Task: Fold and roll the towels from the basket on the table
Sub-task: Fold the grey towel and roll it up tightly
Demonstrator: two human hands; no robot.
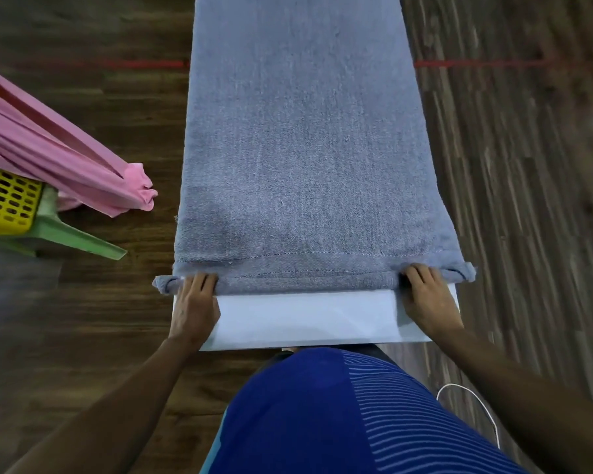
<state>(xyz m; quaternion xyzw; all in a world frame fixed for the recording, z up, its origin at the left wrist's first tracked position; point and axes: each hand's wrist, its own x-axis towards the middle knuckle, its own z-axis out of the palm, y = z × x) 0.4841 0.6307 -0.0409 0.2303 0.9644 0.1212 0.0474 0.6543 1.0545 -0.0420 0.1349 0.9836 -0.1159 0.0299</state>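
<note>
Grey-blue towel [305, 148] flat, near end rolled; left hand [194, 302], right hand [425, 295] fingers [204, 280] gripping roll.

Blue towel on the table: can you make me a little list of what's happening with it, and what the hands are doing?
towel: blue towel lies flat along the white table, with its near end rolled up a little
left: left hand has its fingers curled over the roll's left end
right: right hand has its fingers curled over the roll's right end
waiting: pink towel hangs out of the yellow basket on the left
rolling: only just begun
</note>
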